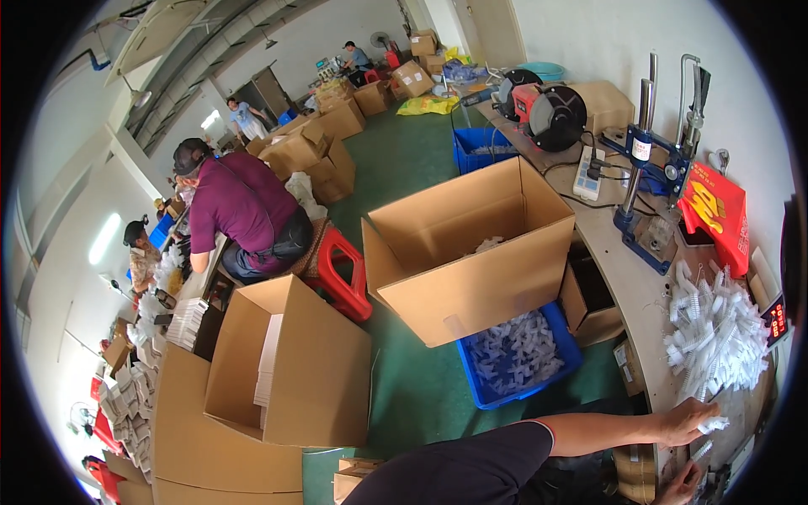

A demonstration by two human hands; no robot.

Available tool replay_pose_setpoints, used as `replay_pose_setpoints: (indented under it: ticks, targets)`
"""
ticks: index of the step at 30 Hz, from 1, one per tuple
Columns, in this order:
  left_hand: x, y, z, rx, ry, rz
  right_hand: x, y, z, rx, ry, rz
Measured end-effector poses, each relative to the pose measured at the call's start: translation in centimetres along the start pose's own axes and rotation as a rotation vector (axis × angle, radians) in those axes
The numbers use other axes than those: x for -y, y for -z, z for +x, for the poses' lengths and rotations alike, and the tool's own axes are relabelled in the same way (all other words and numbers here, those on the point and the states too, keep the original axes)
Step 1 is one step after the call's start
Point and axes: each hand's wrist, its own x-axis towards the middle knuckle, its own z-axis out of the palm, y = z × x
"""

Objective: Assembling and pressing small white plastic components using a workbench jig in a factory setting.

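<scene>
Along the worktop's (608, 225) near end, the right hand (680, 486), cut off below, curls its fingers by a ribbed strip (703, 449); whether it grips is unclear. Beyond, the left hand (692, 422) pinches a white piece (714, 425), partly hidden. Toward the wall-side edge lies a tangled white pile (717, 341); farther, a carton (475, 290) overlaps a blue tub (523, 395).
</scene>
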Motion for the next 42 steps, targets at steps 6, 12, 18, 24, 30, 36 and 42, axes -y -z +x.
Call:
replay_pose_setpoints:
  ticks: [6, 12, 18, 24, 30, 36, 42]
  targets:
    - [-0.4, 0.1, 0.2, -0.031, 0.026, 0.015, 0.4, 0.0, 0.1, -0.015, -0.072, 0.033]
    - [-0.5, -0.1, -0.1, -0.024, 0.068, 0.065, 1.9, 0.4, 0.6, -0.093, -0.266, 0.274]
    - [0.0, -0.5, -0.3, -0.004, 0.036, 0.109, 1.5, 0.8, 0.6, -0.054, -0.264, 0.233]
    - [0.0, 0.0, -0.3, 0.02, 0.045, 0.12, 0.7, 0.1, 0.1, -0.062, -0.216, 0.179]
    - [-0.4, 0.1, -0.2, -0.009, 0.033, 0.08, 1.7, 0.4, 0.8, -0.059, -0.226, 0.223]
    - [-0.6, 0.2, -0.2, -0.01, 0.059, 0.064, 1.4, 0.4, 0.8, -0.079, -0.182, 0.226]
    - [-0.8, 0.4, 0.0, -0.012, 0.063, 0.061, -0.5, -0.5, -0.3, -0.095, -0.218, 0.214]
